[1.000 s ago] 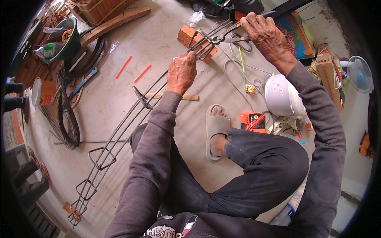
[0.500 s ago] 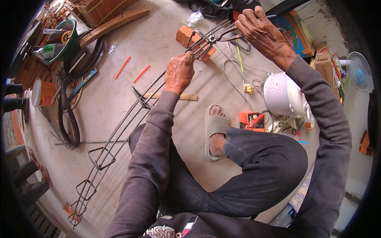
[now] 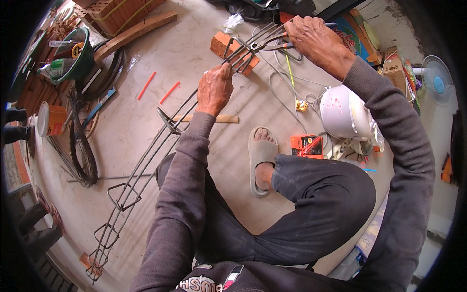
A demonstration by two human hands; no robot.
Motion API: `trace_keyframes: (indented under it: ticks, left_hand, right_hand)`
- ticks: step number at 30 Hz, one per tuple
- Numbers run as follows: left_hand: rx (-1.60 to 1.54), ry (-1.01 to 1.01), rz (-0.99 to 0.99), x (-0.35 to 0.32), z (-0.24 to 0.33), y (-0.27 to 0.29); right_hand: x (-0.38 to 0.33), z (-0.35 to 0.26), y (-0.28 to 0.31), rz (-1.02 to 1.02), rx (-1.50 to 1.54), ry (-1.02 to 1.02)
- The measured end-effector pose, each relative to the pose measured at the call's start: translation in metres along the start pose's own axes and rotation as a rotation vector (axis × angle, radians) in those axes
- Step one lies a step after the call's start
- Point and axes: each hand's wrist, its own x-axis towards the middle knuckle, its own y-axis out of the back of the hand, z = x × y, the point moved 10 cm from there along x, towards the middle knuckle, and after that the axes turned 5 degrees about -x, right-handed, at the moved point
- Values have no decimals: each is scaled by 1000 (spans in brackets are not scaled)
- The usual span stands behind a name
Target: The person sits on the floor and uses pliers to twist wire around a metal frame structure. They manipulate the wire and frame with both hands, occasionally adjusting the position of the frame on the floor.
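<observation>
Rebar cage (brick beneath, cooker beside)

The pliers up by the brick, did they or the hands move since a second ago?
Hardly. The right hand keeps its grip on the pliers, nudged only a touch up and toward the left hand, jaws still at the end of the rebar cage. The left hand stays clamped on the bars. Nothing was picked up or let go. The brick, the sandalled foot and the white rice cooker stayed put.
</observation>
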Motion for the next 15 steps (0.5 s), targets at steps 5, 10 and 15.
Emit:
trace_keyframes:
  ticks: [5,10,15]
  left_hand:
    - [-30,-8,19,-1,1,3]
    - [-37,-1,3,0,1,1]
    - [-12,-1,15,-1,-4,1]
  right_hand:
    - [0,4,-12,-74,121,-60]
    - [0,6,-23,-155,214,-63]
    - [-10,7,-26,-83,299,-63]
